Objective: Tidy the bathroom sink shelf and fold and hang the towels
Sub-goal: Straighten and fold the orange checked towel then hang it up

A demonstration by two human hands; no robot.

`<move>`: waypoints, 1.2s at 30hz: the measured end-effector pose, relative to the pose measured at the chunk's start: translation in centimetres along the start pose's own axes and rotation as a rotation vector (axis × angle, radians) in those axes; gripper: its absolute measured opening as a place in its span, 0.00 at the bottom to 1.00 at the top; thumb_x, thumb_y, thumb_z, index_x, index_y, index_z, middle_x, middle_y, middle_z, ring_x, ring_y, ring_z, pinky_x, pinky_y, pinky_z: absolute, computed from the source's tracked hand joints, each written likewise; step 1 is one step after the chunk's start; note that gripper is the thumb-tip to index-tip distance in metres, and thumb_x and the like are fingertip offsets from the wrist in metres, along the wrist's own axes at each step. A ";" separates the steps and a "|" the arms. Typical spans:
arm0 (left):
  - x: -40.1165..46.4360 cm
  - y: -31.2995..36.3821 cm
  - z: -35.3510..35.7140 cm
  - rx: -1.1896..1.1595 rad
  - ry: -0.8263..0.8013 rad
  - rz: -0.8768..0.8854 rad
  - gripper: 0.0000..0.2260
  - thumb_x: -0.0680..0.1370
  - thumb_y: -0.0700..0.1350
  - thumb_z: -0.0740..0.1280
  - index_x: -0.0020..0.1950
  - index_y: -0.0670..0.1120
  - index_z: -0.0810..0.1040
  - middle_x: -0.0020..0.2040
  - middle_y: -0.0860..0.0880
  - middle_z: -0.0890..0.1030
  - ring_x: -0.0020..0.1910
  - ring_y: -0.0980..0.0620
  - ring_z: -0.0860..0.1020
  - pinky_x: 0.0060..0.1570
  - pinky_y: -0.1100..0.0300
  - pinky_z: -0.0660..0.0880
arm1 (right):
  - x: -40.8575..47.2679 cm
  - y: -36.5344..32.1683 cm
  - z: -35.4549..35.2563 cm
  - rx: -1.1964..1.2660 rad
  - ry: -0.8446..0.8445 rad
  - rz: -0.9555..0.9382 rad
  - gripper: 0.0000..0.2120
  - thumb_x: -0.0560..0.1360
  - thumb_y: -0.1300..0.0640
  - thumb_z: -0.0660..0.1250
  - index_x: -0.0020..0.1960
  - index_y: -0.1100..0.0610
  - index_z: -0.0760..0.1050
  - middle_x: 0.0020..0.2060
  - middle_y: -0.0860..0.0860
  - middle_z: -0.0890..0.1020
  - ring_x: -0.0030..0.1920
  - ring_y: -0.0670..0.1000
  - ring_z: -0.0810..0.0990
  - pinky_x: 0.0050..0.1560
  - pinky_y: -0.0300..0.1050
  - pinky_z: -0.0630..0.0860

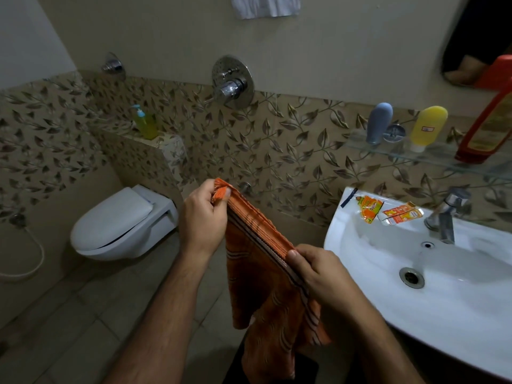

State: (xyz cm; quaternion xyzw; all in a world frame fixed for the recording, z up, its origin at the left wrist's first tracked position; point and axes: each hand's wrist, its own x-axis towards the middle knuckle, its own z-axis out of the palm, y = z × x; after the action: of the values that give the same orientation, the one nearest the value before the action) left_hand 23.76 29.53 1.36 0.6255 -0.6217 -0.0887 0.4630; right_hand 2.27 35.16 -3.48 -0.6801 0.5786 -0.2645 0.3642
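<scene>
An orange towel (266, 289) with dark stripes hangs between my hands in front of the sink. My left hand (203, 217) pinches its fringed upper corner. My right hand (318, 275) grips the same top edge lower down, so the edge runs taut and slanted between them. The rest of the towel droops below. A glass shelf (388, 152) above the sink carries a grey tube (378, 123), a yellow tube (426, 126) and a red bottle (487, 128). A white towel (266, 5) hangs on the wall at the top.
The white sink (388, 286) is at the right, with a tap (446, 214) and two orange sachets (388, 210) on its rim. A closed toilet (119, 225) stands at the left. A green soap pump (145, 121) sits on a tiled ledge. A shower valve (231, 81) is on the wall.
</scene>
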 end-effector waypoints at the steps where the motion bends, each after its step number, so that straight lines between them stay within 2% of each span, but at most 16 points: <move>1: 0.1 -0.5 0.0 -0.013 0.021 -0.019 0.05 0.80 0.48 0.64 0.46 0.49 0.77 0.40 0.51 0.80 0.42 0.52 0.78 0.40 0.54 0.77 | -0.3 -0.2 -0.4 0.001 0.005 -0.013 0.14 0.81 0.44 0.60 0.46 0.48 0.80 0.39 0.45 0.83 0.42 0.45 0.81 0.45 0.50 0.79; 4: 0.6 -0.8 -0.6 -0.092 0.105 -0.031 0.05 0.79 0.50 0.63 0.47 0.51 0.76 0.43 0.48 0.80 0.45 0.48 0.78 0.44 0.48 0.78 | -0.7 -0.4 -0.4 0.024 -0.052 0.002 0.11 0.78 0.46 0.66 0.42 0.49 0.81 0.36 0.46 0.84 0.38 0.45 0.82 0.42 0.49 0.80; 6: 0.9 -0.3 -1.2 -0.115 0.117 0.004 0.05 0.79 0.50 0.63 0.47 0.52 0.76 0.44 0.48 0.80 0.45 0.49 0.78 0.44 0.53 0.76 | -0.7 -0.1 0.9 0.067 -0.132 0.041 0.13 0.76 0.47 0.68 0.39 0.56 0.79 0.31 0.50 0.82 0.32 0.47 0.80 0.39 0.53 0.77; 9: 0.8 0.4 -2.0 -0.096 0.105 0.060 0.05 0.80 0.48 0.64 0.49 0.49 0.78 0.45 0.47 0.79 0.44 0.52 0.77 0.42 0.59 0.72 | -0.7 0.5 2.6 0.170 -0.174 0.039 0.16 0.77 0.49 0.67 0.37 0.59 0.76 0.26 0.48 0.75 0.27 0.45 0.73 0.35 0.51 0.71; 13: 1.3 -0.9 -3.0 -0.040 0.144 0.029 0.04 0.79 0.47 0.64 0.47 0.49 0.77 0.44 0.46 0.78 0.44 0.50 0.76 0.40 0.63 0.68 | -0.8 0.4 2.3 0.212 0.000 0.019 0.11 0.78 0.49 0.66 0.41 0.52 0.82 0.35 0.51 0.83 0.38 0.50 0.82 0.45 0.58 0.79; 15: 1.6 -3.0 -3.0 0.008 0.131 -0.042 0.04 0.79 0.49 0.64 0.46 0.51 0.75 0.44 0.45 0.79 0.43 0.49 0.76 0.38 0.64 0.67 | -0.7 0.2 1.6 0.224 0.099 0.026 0.10 0.78 0.49 0.67 0.41 0.50 0.83 0.40 0.50 0.83 0.43 0.48 0.82 0.48 0.55 0.80; 17: 1.4 -5.3 -2.6 0.068 0.088 -0.126 0.06 0.79 0.51 0.63 0.46 0.50 0.75 0.44 0.44 0.79 0.44 0.46 0.77 0.40 0.58 0.70 | -0.5 -0.5 1.0 0.183 0.163 -0.013 0.10 0.77 0.48 0.67 0.40 0.49 0.82 0.44 0.46 0.78 0.47 0.46 0.79 0.49 0.51 0.79; 19: 0.9 -6.6 -1.9 0.106 0.031 -0.229 0.08 0.79 0.51 0.62 0.48 0.48 0.76 0.45 0.43 0.79 0.45 0.45 0.77 0.42 0.54 0.71 | -0.1 -1.3 0.9 0.162 0.193 -0.065 0.11 0.78 0.49 0.66 0.39 0.50 0.81 0.42 0.45 0.78 0.45 0.45 0.78 0.46 0.50 0.78; 21: 0.1 -7.0 -1.6 0.101 0.012 -0.308 0.08 0.80 0.48 0.63 0.48 0.45 0.77 0.45 0.45 0.78 0.44 0.49 0.74 0.41 0.57 0.67 | 0.4 -2.2 1.4 0.107 0.230 -0.050 0.13 0.79 0.49 0.64 0.39 0.52 0.79 0.35 0.48 0.79 0.40 0.47 0.79 0.43 0.55 0.78; 24: -1.3 -6.5 -1.9 0.066 0.043 -0.348 0.07 0.80 0.43 0.64 0.43 0.44 0.75 0.38 0.49 0.76 0.35 0.54 0.71 0.32 0.61 0.63 | 1.6 -3.3 2.2 -0.079 0.328 -0.001 0.15 0.80 0.47 0.60 0.39 0.54 0.76 0.32 0.48 0.79 0.36 0.49 0.78 0.39 0.56 0.77; 27: -3.2 -6.1 -2.0 0.023 0.053 -0.374 0.07 0.79 0.43 0.65 0.41 0.45 0.76 0.34 0.51 0.76 0.35 0.51 0.74 0.32 0.59 0.68 | 2.7 -4.4 2.7 -0.240 0.368 0.015 0.15 0.79 0.48 0.58 0.38 0.54 0.73 0.32 0.48 0.78 0.37 0.52 0.77 0.38 0.52 0.76; 30: -5.6 -5.0 -1.3 -0.026 0.029 -0.326 0.04 0.78 0.45 0.67 0.49 0.47 0.81 0.41 0.50 0.82 0.43 0.47 0.80 0.41 0.56 0.73 | 3.3 -5.2 3.2 -0.317 0.352 -0.003 0.14 0.79 0.50 0.58 0.37 0.56 0.71 0.31 0.49 0.76 0.36 0.53 0.76 0.35 0.50 0.71; 32: -6.8 -4.3 -0.7 -0.159 -0.054 -0.294 0.12 0.77 0.46 0.69 0.61 0.52 0.80 0.48 0.50 0.84 0.47 0.52 0.82 0.46 0.58 0.76 | 3.5 -5.6 3.7 -0.354 0.316 -0.025 0.13 0.79 0.51 0.58 0.38 0.55 0.70 0.31 0.49 0.76 0.35 0.52 0.75 0.34 0.49 0.69; 34: -7.1 -4.1 -0.4 -0.301 -0.234 -0.256 0.25 0.77 0.48 0.70 0.72 0.62 0.69 0.48 0.49 0.84 0.45 0.51 0.82 0.48 0.52 0.80 | 3.4 -5.7 4.0 -0.368 0.274 -0.065 0.12 0.78 0.50 0.58 0.38 0.54 0.70 0.33 0.49 0.77 0.36 0.51 0.75 0.35 0.50 0.71; 36: -6.7 -4.0 -0.5 -0.331 -0.453 -0.206 0.33 0.77 0.47 0.69 0.73 0.71 0.57 0.47 0.47 0.83 0.47 0.50 0.82 0.52 0.53 0.79 | 3.1 -5.8 4.1 -0.367 0.203 -0.104 0.12 0.79 0.49 0.58 0.38 0.51 0.69 0.33 0.48 0.76 0.36 0.49 0.75 0.34 0.48 0.70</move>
State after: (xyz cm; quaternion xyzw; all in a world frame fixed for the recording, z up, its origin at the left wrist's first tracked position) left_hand 25.45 34.73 -4.22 0.5655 -0.6195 -0.3729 0.3967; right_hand 9.56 33.25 -1.46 -0.7338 0.6149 -0.2402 0.1603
